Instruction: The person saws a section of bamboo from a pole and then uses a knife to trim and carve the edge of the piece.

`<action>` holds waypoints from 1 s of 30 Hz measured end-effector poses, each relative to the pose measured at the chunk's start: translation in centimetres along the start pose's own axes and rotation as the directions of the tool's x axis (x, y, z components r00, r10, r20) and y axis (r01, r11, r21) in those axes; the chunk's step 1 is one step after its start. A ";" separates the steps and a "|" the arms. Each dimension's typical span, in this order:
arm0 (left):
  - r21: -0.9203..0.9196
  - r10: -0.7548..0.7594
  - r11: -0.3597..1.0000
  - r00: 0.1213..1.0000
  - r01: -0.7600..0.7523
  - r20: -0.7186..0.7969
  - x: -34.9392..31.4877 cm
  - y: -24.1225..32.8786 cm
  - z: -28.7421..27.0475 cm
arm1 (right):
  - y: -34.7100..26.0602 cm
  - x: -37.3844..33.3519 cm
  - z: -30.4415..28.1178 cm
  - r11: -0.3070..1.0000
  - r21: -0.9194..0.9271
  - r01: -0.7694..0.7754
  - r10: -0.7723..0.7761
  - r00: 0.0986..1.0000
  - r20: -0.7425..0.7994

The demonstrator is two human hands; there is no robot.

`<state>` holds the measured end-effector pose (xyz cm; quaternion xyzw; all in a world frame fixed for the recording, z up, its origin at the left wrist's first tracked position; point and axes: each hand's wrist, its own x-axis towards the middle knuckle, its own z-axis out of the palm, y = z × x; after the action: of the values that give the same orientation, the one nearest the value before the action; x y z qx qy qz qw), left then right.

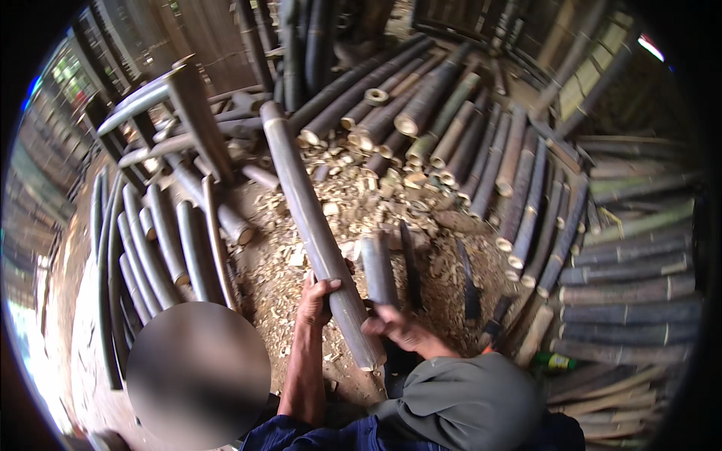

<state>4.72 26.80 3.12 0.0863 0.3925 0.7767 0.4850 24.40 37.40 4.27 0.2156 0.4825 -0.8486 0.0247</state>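
Observation:
A long grey-brown bamboo pole [310,207] slants across the middle, its lower cut end close to my body. My left hand [319,299] is closed round it below its middle, thumb over the top. Beside the lower end, my right hand [397,328] is smeared by motion, its fingers seemingly curled. A broad grey blade-like tool [380,274] rises from this hand, also blurred; its handle is hidden. Whether my right hand touches the pole, I cannot tell. Pale wood chips [293,319] litter the ground around both hands.
Cut bamboo lengths [444,124] lie fanned out ahead, with more stacked poles [628,289] at right. Other poles [154,240] lie at left, near a wooden bench-like frame [199,120]. A green bottle [555,361] lies at lower right. A round blurred patch hides the lower left.

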 end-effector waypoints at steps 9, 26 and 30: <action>0.359 0.050 0.933 0.991 -0.001 -0.126 6.0 5.1 3.7 | -3.0 -2.4 4.6 0.989 0.141 0.046 -0.049 0.999 0.020; 0.360 -0.020 0.933 0.999 0.002 0.046 5.7 5.0 9.0 | -0.9 -5.0 -0.8 0.978 0.118 0.171 -0.158 0.981 -0.113; 0.899 -0.108 0.410 0.970 -0.156 0.217 9.0 10.2 5.0 | -0.6 -5.1 -2.4 0.929 0.128 0.348 -0.306 0.914 -0.266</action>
<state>-4.37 34.57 11.32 0.4349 0.6877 0.4287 0.3927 29.69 38.86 5.72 0.2345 0.4356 -0.8467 -0.1957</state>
